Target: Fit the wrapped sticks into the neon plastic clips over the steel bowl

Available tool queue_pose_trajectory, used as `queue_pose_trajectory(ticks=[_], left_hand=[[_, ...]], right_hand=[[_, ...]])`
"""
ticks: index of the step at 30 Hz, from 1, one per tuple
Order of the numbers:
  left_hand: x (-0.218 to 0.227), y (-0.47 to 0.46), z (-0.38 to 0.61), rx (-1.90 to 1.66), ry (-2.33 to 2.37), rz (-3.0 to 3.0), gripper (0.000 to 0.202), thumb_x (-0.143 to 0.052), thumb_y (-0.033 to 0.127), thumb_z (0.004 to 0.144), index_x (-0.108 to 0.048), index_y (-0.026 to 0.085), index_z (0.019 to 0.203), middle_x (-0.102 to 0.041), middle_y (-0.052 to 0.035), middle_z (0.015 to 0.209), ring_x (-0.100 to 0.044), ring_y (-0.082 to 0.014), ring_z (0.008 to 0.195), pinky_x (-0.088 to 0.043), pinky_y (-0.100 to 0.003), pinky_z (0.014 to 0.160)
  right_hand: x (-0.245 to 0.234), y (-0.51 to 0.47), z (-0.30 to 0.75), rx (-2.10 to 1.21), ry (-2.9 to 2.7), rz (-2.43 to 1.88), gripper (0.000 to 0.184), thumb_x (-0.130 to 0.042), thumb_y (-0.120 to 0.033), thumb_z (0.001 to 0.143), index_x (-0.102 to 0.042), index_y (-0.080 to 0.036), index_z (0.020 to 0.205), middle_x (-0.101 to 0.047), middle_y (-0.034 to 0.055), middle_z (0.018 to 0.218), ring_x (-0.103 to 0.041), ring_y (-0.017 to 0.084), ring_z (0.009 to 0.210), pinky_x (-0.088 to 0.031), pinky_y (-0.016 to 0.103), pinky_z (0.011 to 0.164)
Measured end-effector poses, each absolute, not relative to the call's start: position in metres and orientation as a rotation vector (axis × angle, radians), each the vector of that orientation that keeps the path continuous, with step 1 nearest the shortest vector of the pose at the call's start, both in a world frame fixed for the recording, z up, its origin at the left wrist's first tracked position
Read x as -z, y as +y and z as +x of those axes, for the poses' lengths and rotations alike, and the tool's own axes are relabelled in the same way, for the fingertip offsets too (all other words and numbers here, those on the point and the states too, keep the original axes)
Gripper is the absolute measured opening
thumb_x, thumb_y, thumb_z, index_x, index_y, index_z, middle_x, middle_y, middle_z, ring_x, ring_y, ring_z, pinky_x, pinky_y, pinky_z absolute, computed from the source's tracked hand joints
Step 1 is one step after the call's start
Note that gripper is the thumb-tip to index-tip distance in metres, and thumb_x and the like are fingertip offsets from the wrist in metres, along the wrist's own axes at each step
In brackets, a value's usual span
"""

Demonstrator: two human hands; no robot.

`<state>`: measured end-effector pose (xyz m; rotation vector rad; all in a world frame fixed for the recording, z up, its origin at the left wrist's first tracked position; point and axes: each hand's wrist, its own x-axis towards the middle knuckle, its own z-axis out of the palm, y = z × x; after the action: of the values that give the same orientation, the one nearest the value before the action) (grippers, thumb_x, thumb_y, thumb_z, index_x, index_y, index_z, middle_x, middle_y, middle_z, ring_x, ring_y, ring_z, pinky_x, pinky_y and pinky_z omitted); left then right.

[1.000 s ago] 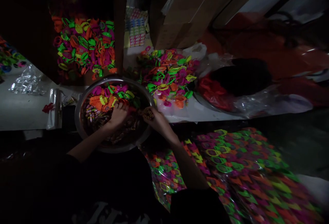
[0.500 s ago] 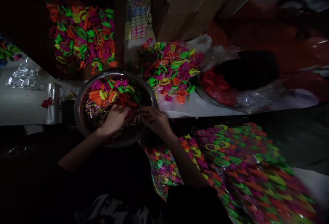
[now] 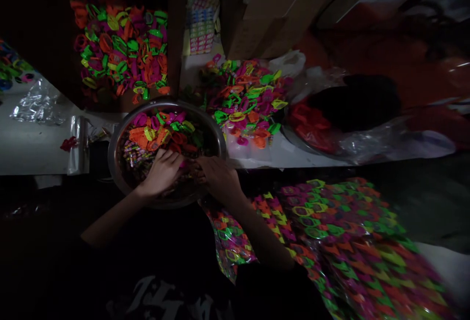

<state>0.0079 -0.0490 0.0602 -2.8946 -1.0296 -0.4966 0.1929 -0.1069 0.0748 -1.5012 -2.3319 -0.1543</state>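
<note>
A round metal bowl holds neon plastic toy watches and small wrapped sweets. Over its near half, my left hand is closed, with a bit of a magenta toy watch showing at its fingertips. My right hand reaches in over the bowl's right side, its fingers curled down close to the left ones. What the right fingers hold is hidden in the dim light.
More toy watches lie in an open box and in a pile on the white table. A cardboard box stands behind. Bagged watches are stacked at the right. Clear plastic lies left.
My right hand has moved slightly left and turned more palm-down over the bowl. My left hand stays nearly in place. The view has shifted a little.
</note>
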Motion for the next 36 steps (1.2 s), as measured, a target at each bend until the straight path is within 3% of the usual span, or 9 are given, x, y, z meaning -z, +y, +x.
queue_pose_trajectory(ticks=[6, 13, 19, 24, 26, 31, 33, 36], left_hand=[[-0.056, -0.051, 0.006, 0.496, -1.004, -2.834, 0.019, -0.046, 0.019, 0.09, -0.059, 0.015, 0.103, -0.061, -0.0058, 0.08, -0.052, -0.0212, 0.081, -0.037, -0.034, 0.074], [-0.045, -0.051, -0.001, 0.308, -0.872, -2.959, 0.024, -0.039, 0.017, 0.094, -0.06, 0.017, 0.106, -0.064, -0.0054, 0.083, -0.054, -0.0196, 0.088, -0.035, -0.034, 0.078], [-0.039, -0.054, 0.0, 0.121, -0.802, -3.213, 0.023, -0.051, 0.032, 0.09, -0.062, 0.017, 0.102, -0.063, -0.009, 0.111, -0.052, -0.0228, 0.104, -0.036, -0.038, 0.088], [-0.049, -0.03, -0.007, 0.368, -0.98, -3.35, 0.037, -0.049, 0.044, 0.089, -0.055, 0.02, 0.117, -0.061, -0.006, 0.113, -0.054, -0.0182, 0.105, -0.041, -0.031, 0.09], [-0.05, -0.014, -0.008, 0.491, -1.103, -3.212, 0.031, -0.044, 0.039, 0.092, -0.057, 0.019, 0.111, -0.061, -0.0061, 0.107, -0.053, -0.0191, 0.106, -0.04, -0.034, 0.093], [-0.032, 0.016, 0.009, 0.477, -1.199, -2.882, 0.025, -0.049, 0.03, 0.09, -0.062, 0.012, 0.103, -0.059, -0.0131, 0.109, -0.049, -0.0262, 0.108, -0.038, -0.042, 0.094], [-0.021, 0.023, 0.021, 0.435, -1.238, -2.812, 0.029, -0.054, 0.032, 0.086, -0.062, 0.009, 0.103, -0.059, -0.0167, 0.109, -0.048, -0.0298, 0.109, -0.037, -0.046, 0.093], [-0.008, 0.031, 0.032, 0.393, -1.276, -2.79, 0.034, -0.06, 0.035, 0.082, -0.063, 0.006, 0.098, -0.061, -0.0186, 0.101, -0.048, -0.0316, 0.106, -0.036, -0.047, 0.092]], right_hand=[[-0.078, -0.104, 0.188, 0.088, -2.375, -1.515, 0.025, -0.046, -0.005, 0.082, -0.063, -0.011, 0.099, -0.068, 0.0103, 0.09, -0.057, 0.021, 0.08, -0.042, 0.03, 0.071], [-0.063, -0.107, 0.19, -0.162, -2.468, -1.429, 0.023, -0.051, -0.009, 0.082, -0.061, -0.011, 0.102, -0.068, 0.0125, 0.095, -0.059, 0.022, 0.088, -0.043, 0.03, 0.077], [-0.059, -0.106, 0.199, -0.721, -2.493, -1.385, 0.019, -0.054, -0.011, 0.079, -0.061, -0.014, 0.097, -0.069, 0.0099, 0.096, -0.063, 0.021, 0.09, -0.045, 0.028, 0.075], [-0.074, -0.101, 0.236, -1.145, -2.263, -1.326, 0.016, -0.052, -0.02, 0.082, -0.061, -0.019, 0.095, -0.07, 0.0032, 0.092, -0.065, 0.017, 0.081, -0.047, 0.026, 0.069], [-0.077, -0.092, 0.257, -1.064, -2.038, -1.388, 0.015, -0.056, -0.024, 0.078, -0.061, -0.02, 0.092, -0.069, 0.0018, 0.084, -0.064, 0.016, 0.073, -0.048, 0.026, 0.065], [-0.067, -0.062, 0.29, -0.19, -1.161, -1.714, 0.022, -0.061, -0.033, 0.07, -0.057, -0.017, 0.085, -0.061, 0.0027, 0.072, -0.055, 0.016, 0.062, -0.047, 0.032, 0.061], [-0.059, -0.058, 0.287, -0.155, -1.091, -1.709, 0.023, -0.063, -0.035, 0.067, -0.055, -0.018, 0.081, -0.058, 0.0016, 0.069, -0.053, 0.016, 0.061, -0.047, 0.032, 0.062], [-0.047, -0.06, 0.272, -0.388, -1.165, -1.669, 0.022, -0.064, -0.035, 0.065, -0.052, -0.02, 0.075, -0.055, -0.0012, 0.063, -0.051, 0.015, 0.058, -0.046, 0.029, 0.058]])
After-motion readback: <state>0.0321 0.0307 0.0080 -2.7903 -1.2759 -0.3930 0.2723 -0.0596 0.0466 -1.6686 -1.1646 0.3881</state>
